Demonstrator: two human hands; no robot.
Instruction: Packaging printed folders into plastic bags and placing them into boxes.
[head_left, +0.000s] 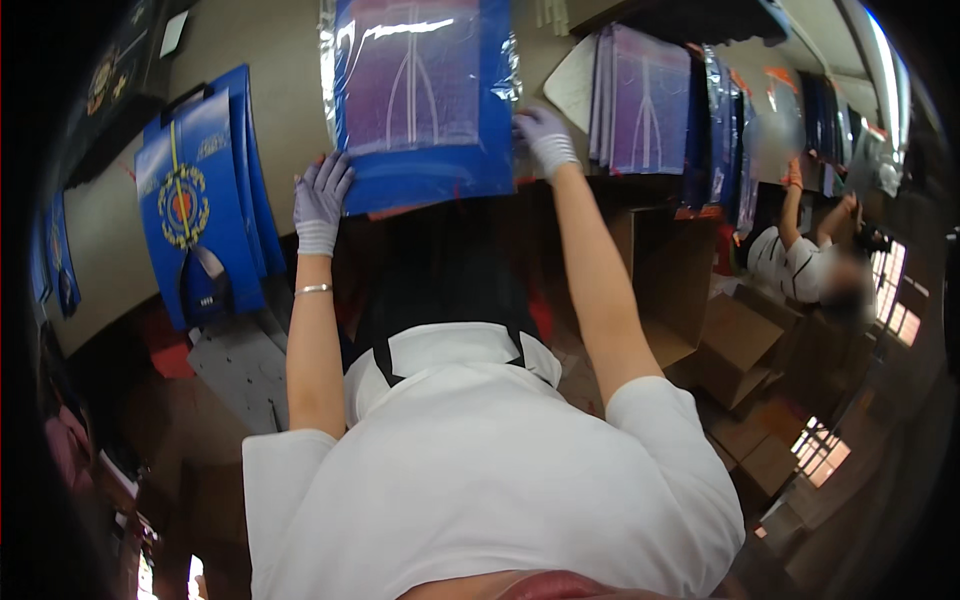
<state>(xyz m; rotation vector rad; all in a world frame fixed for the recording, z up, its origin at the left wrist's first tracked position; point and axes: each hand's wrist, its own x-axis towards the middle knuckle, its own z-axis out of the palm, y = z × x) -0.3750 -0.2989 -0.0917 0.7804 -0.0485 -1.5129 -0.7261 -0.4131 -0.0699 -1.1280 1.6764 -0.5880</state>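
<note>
A flat blue bag with a purple front panel and white curved lines lies on the table before me in a clear plastic sleeve. My left hand, in a pale lilac knit glove, rests at the near left corner of this packet. Its fingers are stretched out along the edge. At the packet's right edge is my right hand, gloved the same way. Its fingers are bent and drawn together against the sleeve's side, and the fingertips are partly hidden.
Blue paper bags with a gold wreath print stand to the left. On the right are purple packets and more plastic-wrapped packets. Cardboard boxes sit on the floor at right. A co-worker works farther along the table.
</note>
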